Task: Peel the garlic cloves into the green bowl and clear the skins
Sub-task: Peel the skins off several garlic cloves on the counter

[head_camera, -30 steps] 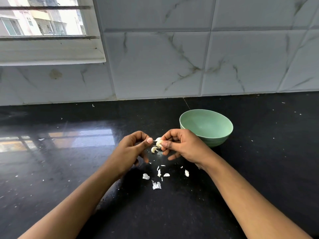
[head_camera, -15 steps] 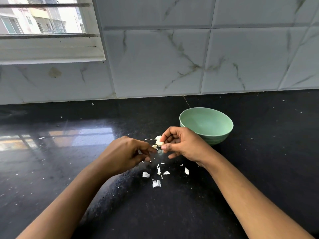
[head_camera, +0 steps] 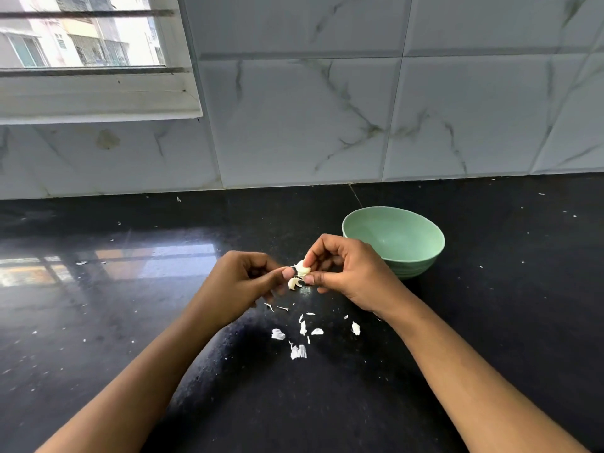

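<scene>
My right hand pinches a small white garlic clove between thumb and fingertips, just above the black counter. My left hand meets it from the left, its thumb and forefinger pinching the loose skin that curls off the clove. The green bowl stands right behind my right hand, and I see nothing inside it. Several torn white skin pieces lie scattered on the counter below my hands.
The glossy black counter runs back to a marble-tiled wall. A window with a white sill sits at the upper left. Tiny white flecks dot the counter on both sides.
My left hand has come back up to the clove and taken hold of the skin again. A few more thin skin bits lie on the counter under it.
</scene>
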{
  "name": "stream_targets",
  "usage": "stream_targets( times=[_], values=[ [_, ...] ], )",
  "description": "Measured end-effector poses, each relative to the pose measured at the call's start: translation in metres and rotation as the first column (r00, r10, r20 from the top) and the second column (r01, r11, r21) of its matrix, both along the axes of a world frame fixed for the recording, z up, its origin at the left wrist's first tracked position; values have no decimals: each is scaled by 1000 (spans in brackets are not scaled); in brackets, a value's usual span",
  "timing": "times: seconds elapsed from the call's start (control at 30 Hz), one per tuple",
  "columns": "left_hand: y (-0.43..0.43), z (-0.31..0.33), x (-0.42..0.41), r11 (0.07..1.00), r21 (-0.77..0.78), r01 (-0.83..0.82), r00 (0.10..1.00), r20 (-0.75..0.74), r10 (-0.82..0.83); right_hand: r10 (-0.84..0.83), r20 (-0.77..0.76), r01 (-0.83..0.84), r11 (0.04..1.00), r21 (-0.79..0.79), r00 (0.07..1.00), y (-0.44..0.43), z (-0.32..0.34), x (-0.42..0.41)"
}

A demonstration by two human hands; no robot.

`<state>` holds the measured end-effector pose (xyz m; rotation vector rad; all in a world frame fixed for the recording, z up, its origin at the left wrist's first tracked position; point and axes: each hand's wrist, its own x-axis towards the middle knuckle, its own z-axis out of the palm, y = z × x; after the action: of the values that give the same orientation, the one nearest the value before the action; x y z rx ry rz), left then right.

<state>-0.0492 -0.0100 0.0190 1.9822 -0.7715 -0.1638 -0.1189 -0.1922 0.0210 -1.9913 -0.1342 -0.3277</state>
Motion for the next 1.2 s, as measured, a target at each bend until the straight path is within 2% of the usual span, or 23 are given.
stream_targets(
  times=[0.07, 0.17, 0.27, 0.47, 0.7, 0.87, 1.07, 1.2],
  values=[
    [-6, -3, -4, 995, -103, -2, 978, -207, -19, -35, 112, 53, 986, -158, 993, 2, -1, 0],
    [-11, -7, -10, 980, -196, -25, 941, -335, -43, -22, 227, 85, 958, -272, 974, 6, -3, 1],
    [-13, -6, -13, 970, -239, -47, 910, -411, -57, -15, 242, 89, 950, -298, 970, 5, -5, 1],
    [-12, -4, -11, 968, -237, -78, 885, -463, -42, 10, 184, 35, 970, -239, 983, 4, -2, 0],
    [-14, -6, -14, 969, -207, -132, 925, -376, 46, 22, 193, 26, 970, -241, 981, 9, -8, 1],
    [-15, -7, -13, 958, -246, -148, 934, -352, 54, 3, 156, 19, 990, -137, 988, 10, -8, 0],
    [-15, -8, -12, 954, -263, -144, 907, -421, 21, 45, 7, -45, 975, 218, 999, 9, -7, 2],
    [-12, -6, -9, 928, -352, -123, 898, -437, -47, 41, -9, -37, 955, 294, 999, 8, -6, 3]
  ],
)
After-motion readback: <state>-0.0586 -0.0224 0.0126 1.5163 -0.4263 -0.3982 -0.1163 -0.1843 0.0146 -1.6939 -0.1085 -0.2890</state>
